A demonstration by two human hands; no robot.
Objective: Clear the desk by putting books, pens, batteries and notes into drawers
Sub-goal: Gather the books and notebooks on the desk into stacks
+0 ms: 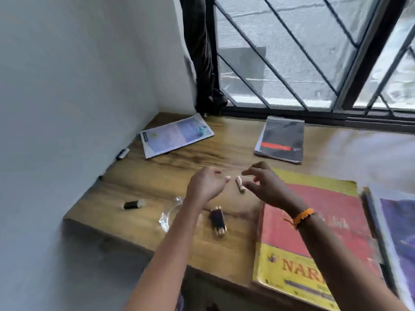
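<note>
1. Although the job is to clear the desk (157, 176) into drawers, the head view suggests it is barely begun: books, batteries and papers lie spread over the wooden top, and no drawer is in sight.
2. Both hands hover above the middle of the desk. The left hand (207, 182) has its fingers loosely curled with nothing in it; the right hand (265, 182), with an orange wristband (303, 216) on its wrist, has its fingers spread and bent, also with nothing between them.
3. Between the two hands lies a small pale cylinder (239, 184), probably a battery, though it is too blurred to be sure; neither hand touches it.
4. Near the front edge, a dark pack of batteries (217, 219) lies beside a scrap of clear plastic wrapper (167, 215), and a single dark battery (133, 204) sits further left.
5. A small black-and-white item (122, 153), perhaps a pen cap or marker, rests against the wall.
6. Still to be put away, by my reckoning:
   - the red and yellow book (314, 232) at the right;
   - a blue-covered book (399, 232) at the far right edge;
   - the dark grey notebook (281, 139) near the window;
   - the pale printed booklet (175, 135) in the far corner, with a small teal object (199, 130) on it.
</note>
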